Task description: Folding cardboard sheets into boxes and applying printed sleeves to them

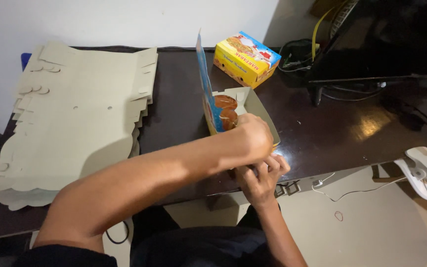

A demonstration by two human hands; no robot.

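Both the left hand (253,141) and right hand (263,173) pinch, apparently, the near end of a half-folded carton (245,106), its long axis running away from the person, lid upright.

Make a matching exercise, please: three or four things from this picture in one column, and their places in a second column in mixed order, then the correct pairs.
Things:
1. stack of flat cardboard blanks
2. finished yellow box
3. half-folded box
4. rubber band

Places:
A. on the floor, right of the table
B. at the near table edge, under the left hand and right hand
C. on the left part of the dark table
D. at the far table edge, closed

Pairs: 1-C, 2-D, 3-B, 4-A
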